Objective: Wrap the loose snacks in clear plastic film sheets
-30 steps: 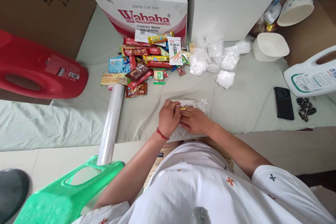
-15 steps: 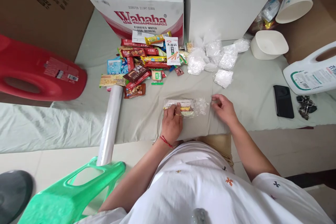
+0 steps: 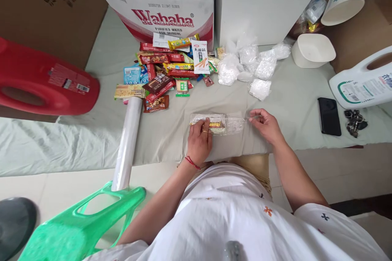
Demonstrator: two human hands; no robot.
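Note:
A small bundle of snack packets wrapped in clear film (image 3: 218,124) lies on the pale green cloth (image 3: 288,102) right in front of me. My left hand (image 3: 199,142) presses down on the bundle's left half, fingers closed over it. My right hand (image 3: 266,124) is just right of the bundle, fingertips pinching the stretched end of the clear film. Behind the bundle lies a heap of loose snack packets (image 3: 165,74). To its right is a cluster of small film-wrapped bundles (image 3: 251,69).
A roll of clear film (image 3: 128,143) lies at the left, above a green plastic stool (image 3: 82,224). A red jug (image 3: 45,81), a Wahaha carton (image 3: 162,12), a white box (image 3: 266,8), white bowls (image 3: 312,50), a white jug (image 3: 363,83), a phone (image 3: 329,116) and keys (image 3: 354,122) ring the cloth.
One second ago both hands were together over the bundle. My right hand has moved away to the right, drawing the film's end out, while my left hand stays on the bundle.

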